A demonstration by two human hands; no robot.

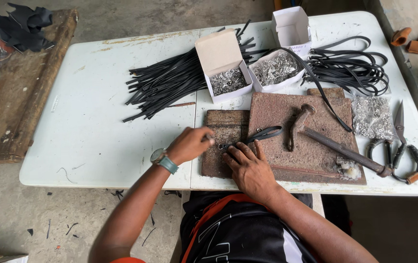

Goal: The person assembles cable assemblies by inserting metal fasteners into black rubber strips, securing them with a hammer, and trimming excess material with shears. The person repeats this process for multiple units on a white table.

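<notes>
- Down at the near edge, the left hand [189,144] has its fingers curled in a narrow grip, pinching the near end of a black strap [255,137] against a small rusty plate [218,127].
- Just right of it, the right hand [249,168] lies flat with fingers spread, its fingertips [233,152] pressing the strap down; it grasps nothing.
- The strap runs on from both hands as a loop over a larger rusty plate [316,146], right of the small one and touching it.
- A watch [163,159] sits on the left wrist.
- Right of the right hand, a hammer [335,146] lies slantwise on the large plate, its head near the strap's loop.
- Further right, shears [399,141] rest on the white surface [97,131], beside a clear bag of metal bits [372,117].
- Beyond the hands, two open white boxes [226,80] hold shiny small metal parts; a third, smaller box [291,27] stands behind them.
- Left of the boxes lies a spread heap of cut black strips [165,83]; right of them, a coil of longer black straps [350,65].
- Well left of the surface, black scraps [21,24] sit on a worn board [19,92].
</notes>
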